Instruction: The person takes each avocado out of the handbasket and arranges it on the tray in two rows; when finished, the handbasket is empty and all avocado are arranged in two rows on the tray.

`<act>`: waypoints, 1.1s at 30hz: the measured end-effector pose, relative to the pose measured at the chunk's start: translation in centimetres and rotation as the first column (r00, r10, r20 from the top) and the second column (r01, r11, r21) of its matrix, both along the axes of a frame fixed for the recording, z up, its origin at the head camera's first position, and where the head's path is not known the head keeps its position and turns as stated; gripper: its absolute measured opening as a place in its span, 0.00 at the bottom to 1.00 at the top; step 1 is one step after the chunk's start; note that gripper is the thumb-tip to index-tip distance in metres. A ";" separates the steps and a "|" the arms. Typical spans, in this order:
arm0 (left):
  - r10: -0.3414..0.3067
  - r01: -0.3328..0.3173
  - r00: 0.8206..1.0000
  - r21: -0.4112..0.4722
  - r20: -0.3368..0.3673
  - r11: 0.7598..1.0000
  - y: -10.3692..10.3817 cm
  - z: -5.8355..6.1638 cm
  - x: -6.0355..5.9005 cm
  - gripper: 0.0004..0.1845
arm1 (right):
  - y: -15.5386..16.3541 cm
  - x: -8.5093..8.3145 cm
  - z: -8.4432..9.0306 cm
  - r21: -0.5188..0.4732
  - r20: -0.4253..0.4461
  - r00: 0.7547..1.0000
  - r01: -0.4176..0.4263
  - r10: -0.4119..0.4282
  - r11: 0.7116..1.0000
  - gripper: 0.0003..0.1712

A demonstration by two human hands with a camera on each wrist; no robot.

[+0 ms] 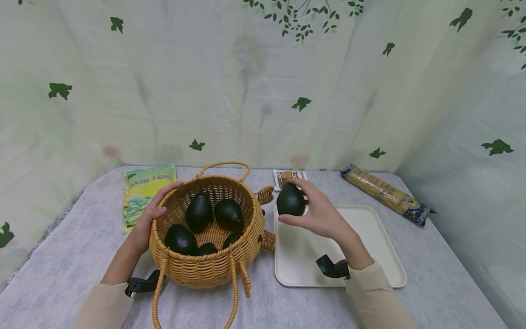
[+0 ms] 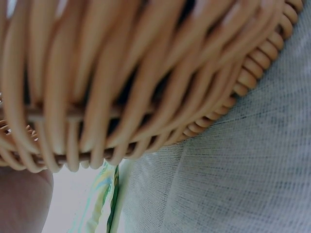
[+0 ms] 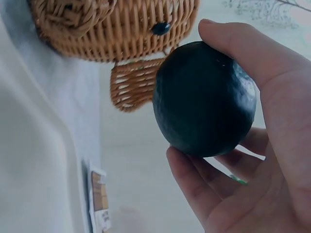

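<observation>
A dark green avocado is held upright by my right hand, above the tray's back left corner. In the right wrist view, the thumb lies on one side of the avocado and the fingers on the other. Several more avocados lie inside a round wicker basket with animal-like ears or feet. My left hand grips the basket's left rim, thumb over the edge and fingers along the outside. The left wrist view is mostly filled by the basket's woven wall.
A white rectangular tray lies right of the basket. Behind the basket's left side is a yellow-green packet. A small brown-and-white packet sits behind the tray, and a long gold-and-blue package lies at the back right. Basket handles hang forward.
</observation>
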State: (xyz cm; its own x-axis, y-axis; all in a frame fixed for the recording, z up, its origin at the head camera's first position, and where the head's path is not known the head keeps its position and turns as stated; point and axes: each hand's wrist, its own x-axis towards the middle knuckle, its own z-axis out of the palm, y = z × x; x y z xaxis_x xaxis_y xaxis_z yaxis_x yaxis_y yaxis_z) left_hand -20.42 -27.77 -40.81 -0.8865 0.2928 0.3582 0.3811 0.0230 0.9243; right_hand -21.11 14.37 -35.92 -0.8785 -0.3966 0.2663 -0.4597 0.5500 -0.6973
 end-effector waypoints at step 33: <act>-0.040 0.041 0.999 0.042 -0.023 0.998 0.0 0.1 0.1 0.32 | -0.2 -2.5 -5.7 0.157 0.123 0.992 -0.006 -0.014 0.988 0.54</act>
